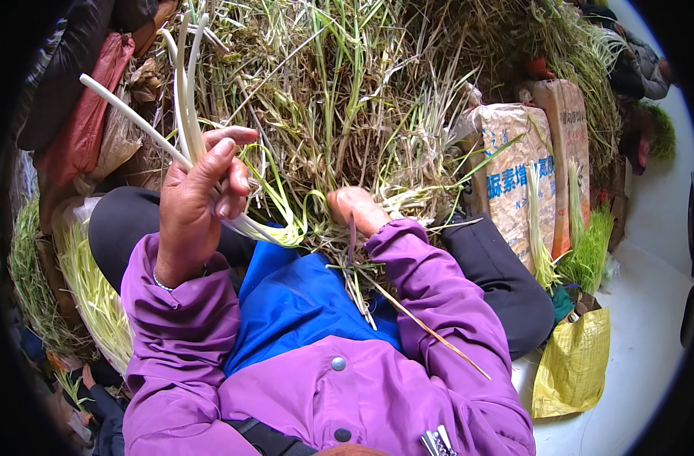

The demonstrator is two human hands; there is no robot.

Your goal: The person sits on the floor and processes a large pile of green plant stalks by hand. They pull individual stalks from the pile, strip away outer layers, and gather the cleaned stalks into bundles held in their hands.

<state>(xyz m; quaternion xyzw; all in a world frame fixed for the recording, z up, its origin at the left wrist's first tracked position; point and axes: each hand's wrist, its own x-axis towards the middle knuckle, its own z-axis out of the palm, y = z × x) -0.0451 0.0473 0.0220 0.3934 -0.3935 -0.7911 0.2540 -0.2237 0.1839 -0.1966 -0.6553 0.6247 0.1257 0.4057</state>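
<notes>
My left hand (201, 191) is raised at the left and holds a few pale, long vegetable stalks (182, 108), possibly garlic chives. Their thick white ends point up, while thin yellow-green ends (284, 231) droop below the hand towards my lap. My right hand (355, 208) is low at the centre, against a large heap of green and dry stalks (335, 97); its fingertips are partly hidden, so whether it grips anything is unclear. A blue cloth (301, 296) covers my lap, with dry stems (415, 319) lying across it and my right sleeve.
Printed woven sacks (520, 171) stand right of the heap, with pale bundled stalks (537, 228) against them. A yellow sack (575, 365) lies lower right. Bagged pale stalks (90, 279) are at the left. Other people sit at the upper right (643, 62) and upper left (67, 74).
</notes>
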